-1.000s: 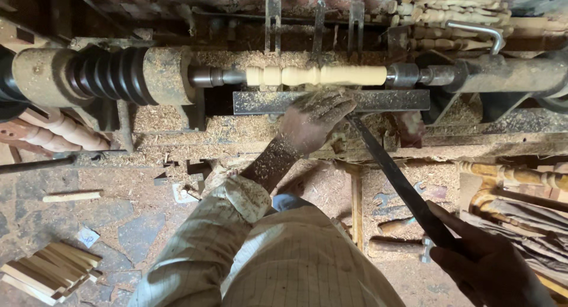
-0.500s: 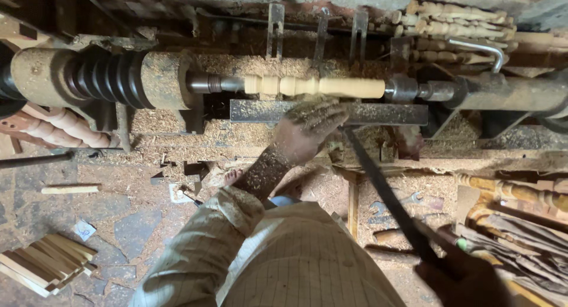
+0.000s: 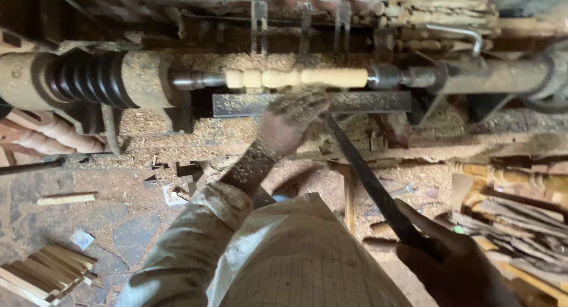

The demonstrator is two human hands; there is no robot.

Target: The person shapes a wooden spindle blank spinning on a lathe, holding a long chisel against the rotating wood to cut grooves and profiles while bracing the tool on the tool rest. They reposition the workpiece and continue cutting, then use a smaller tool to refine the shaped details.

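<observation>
Wood lathe in view from above, pale turned spindle mounted horizontally between the headstock spindle at left and the tailstock centre at right. Beads and coves already cut at the left end of the workpiece; right portion plain cylinder.

Left hand coated in sawdust, fingers curled over the blade of a long dark turning chisel, pressing it onto the flat metal tool rest just below the workpiece. Right hand closed around the chisel's handle end, low at the right near the body.

Step judged in hand: shaping the profile near the middle of the spindle, tool braced on the rest. Next move judged to call for firm downward pressure from the left hand, a steady pivot on the rest, and small controlled swings of the handle to carry the pattern rightward.

Cutting edge hidden under the left hand's fingers; contact with the wood not confirmable. Rotation of the workpiece not determinable from a single view. Right hand partly cut off by the lower frame edge; handle shape unclear. Stepped pulley at left dark, belt not made out. Sawdust thick over the lathe bed, obscuring its fittings. Finished turned pieces stacked behind, detail indistinct.
</observation>
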